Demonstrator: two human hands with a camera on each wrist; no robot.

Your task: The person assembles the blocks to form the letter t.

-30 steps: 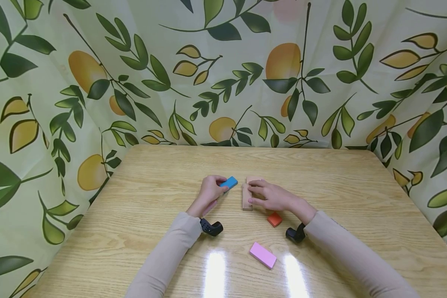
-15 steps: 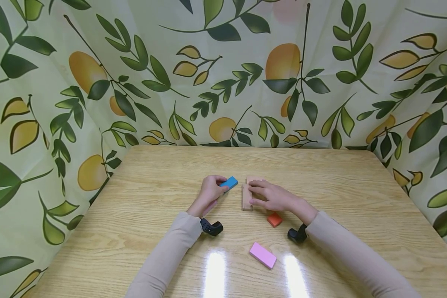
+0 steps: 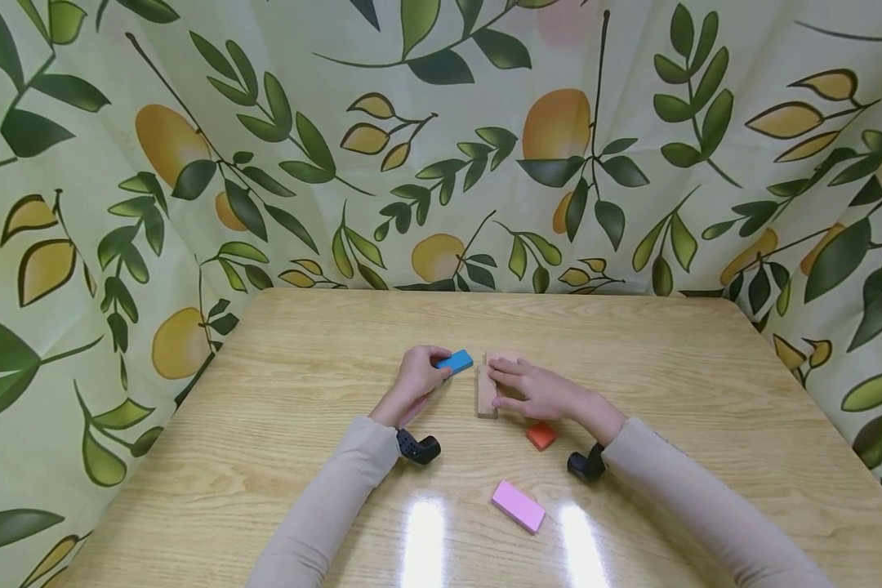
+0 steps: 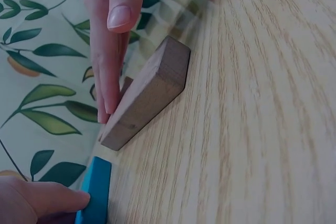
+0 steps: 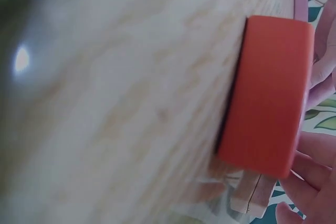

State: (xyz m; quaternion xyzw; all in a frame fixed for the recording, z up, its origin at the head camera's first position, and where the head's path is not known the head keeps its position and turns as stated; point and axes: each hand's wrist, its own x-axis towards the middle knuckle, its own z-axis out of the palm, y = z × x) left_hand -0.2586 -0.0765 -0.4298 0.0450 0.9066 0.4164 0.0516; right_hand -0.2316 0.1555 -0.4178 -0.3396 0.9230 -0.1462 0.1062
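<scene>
My left hand pinches a blue wooden block between thumb and fingers, and the block's far end points toward two plain wooden blocks. The nearer plain block lies lengthwise, with a second plain block behind it, partly covered by my right hand. That hand's fairly straight fingers reach over the plain blocks, fingertips right at their top. In the left wrist view its thumb is apart from the wood. A small gap separates the blue block from the plain ones.
A red block lies just below my right hand. Closer to me is a pink block. Another pink block shows partly under my left wrist. A leaf-patterned cloth hangs behind the wooden table.
The blue block has shifted slightly to the right and turned a little in my left hand. My right hand stays nearly still over the plain blocks.
</scene>
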